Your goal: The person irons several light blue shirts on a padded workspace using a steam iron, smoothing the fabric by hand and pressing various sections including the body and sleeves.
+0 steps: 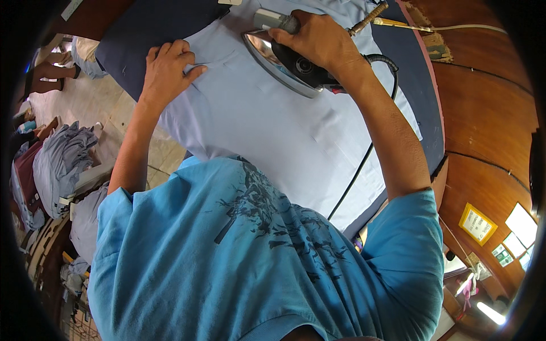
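Note:
An electric iron with a black body and a shiny metal soleplate sits on a light blue garment, its tip toward the far side. My right hand wraps round its handle; a grey cylindrical part sticks out beside my thumb. The garment lies spread over a dark blue padded board. At the cloth's left edge, my left hand has bent fingers and thumb closed on the fabric, with small creases running from it toward the iron. My left fingertips are partly hidden.
A black cord runs from the iron past my right forearm. Wooden panelling stands right of the board, with a hose at the far right. Heaped grey-blue clothes lie at the left, over a tiled floor.

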Demonstrator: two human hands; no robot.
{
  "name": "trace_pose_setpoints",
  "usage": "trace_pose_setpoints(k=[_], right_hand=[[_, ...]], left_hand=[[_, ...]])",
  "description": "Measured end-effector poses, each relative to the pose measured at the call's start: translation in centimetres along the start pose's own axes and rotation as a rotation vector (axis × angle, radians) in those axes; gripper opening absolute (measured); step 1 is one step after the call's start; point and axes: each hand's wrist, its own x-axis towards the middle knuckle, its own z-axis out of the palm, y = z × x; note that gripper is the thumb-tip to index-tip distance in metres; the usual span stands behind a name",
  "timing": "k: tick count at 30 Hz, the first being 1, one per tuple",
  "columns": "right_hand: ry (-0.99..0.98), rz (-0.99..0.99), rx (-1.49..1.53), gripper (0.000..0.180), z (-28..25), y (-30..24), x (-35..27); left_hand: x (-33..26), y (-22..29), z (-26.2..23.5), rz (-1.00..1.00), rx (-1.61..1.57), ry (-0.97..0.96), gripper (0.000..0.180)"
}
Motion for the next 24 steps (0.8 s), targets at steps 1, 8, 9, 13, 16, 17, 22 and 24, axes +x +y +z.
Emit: trace_pose_setpoints(k=[1, 8, 9, 13, 16, 17, 22, 24], right_hand=[[0.001, 0.018, 0.006, 0.052, 0.1, 0.0, 0.1], [-0.049, -0.147, 0.019, 0.053, -0.5, 0.3, -0.3], [-0.048, -0.204, 0.012, 0.053, -0.4, 0.0, -0.8], [-0.051, -0.286, -0.091, 0.052, 0.4, -1.8, -1.5], [-0.088, -0.285, -0.093, 0.053, 0.3, -2.2, -1.9], [-0.098, -0.291, -0.094, 0.053, 0.2, -2.3, -1.9], [-0.088, -0.298, -0.084, 0.053, 0.6, -2.1, -1.7], [-0.101, -0.261, -0.058, 0.052, 0.2, -2.0, -1.9]], left_hand=[[0.0, -0.3, 0.1, -0.021, 0.015, -0.005, 0.026], [-0.5, -0.8, 1.6, -0.005, -0.033, 0.154, 0.025], [-0.5, -0.8, 1.6, -0.012, -0.032, 0.145, 0.025], [-0.3, -0.7, 1.4, -0.04, -0.029, 0.093, 0.025], [-0.2, -0.8, 1.3, -0.051, -0.039, 0.075, 0.025], [-0.1, -0.8, 1.2, -0.052, -0.044, 0.074, 0.025], [0.1, -0.3, 0.6, -0.109, 0.032, 0.025, 0.023], [0.2, 0.4, 0.3, -0.123, 0.071, 0.145, 0.024]])
